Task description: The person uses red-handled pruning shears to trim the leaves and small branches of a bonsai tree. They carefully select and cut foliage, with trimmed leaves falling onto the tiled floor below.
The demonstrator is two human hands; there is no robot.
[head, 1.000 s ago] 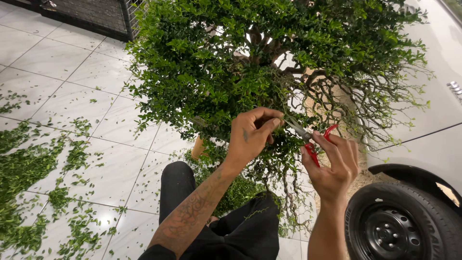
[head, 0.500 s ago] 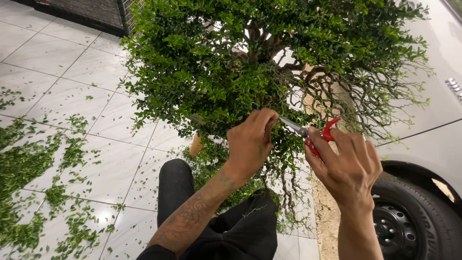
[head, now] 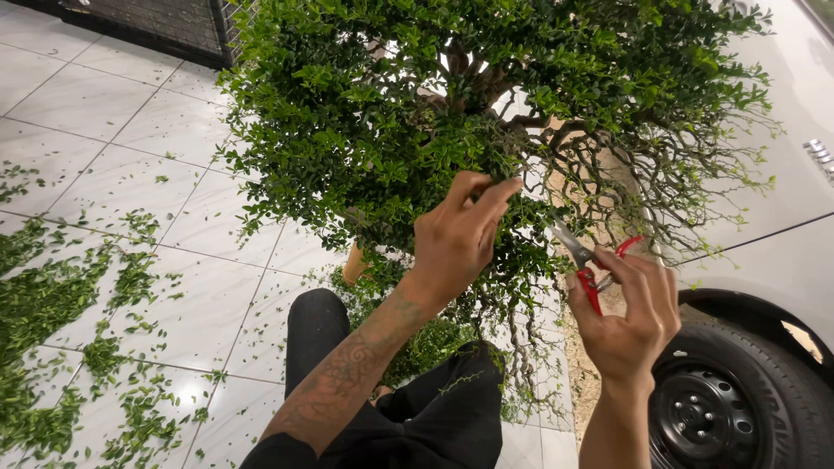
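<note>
Clippings (head: 52, 313) of tiny green leaves lie scattered across the glossy, pale marbled floor tiles (head: 130, 165) on the left, thickest toward the left edge. At centre, a small tree (head: 391, 113) with a dense, rounded crown of small glossy leaves fills the upper frame; on its right side the twigs are bare, thin and tangled. The person sits below it in black trousers (head: 434, 417), one knee raised. Their left hand (head: 456, 239), on a tattooed forearm, has risen a little over the last second and now reaches into the lower foliage, fingertips pinched around a leafy sprig at the crown's underside; its grip is closed on that sprig. Just right of it, the right hand (head: 630, 317) has dropped slightly and drawn back from the left hand, its grip wrapped around red-handled pruning scissors (head: 586, 260) whose short metal blades point up and left toward the held sprig, with a gap between blade tips and fingers. This reads as the hand repositioning between snips, picking out a fresh shoot. On the far right stand a white car's body panel (head: 782, 234) and a black tyre (head: 764, 408) with a dark steel wheel.
</note>
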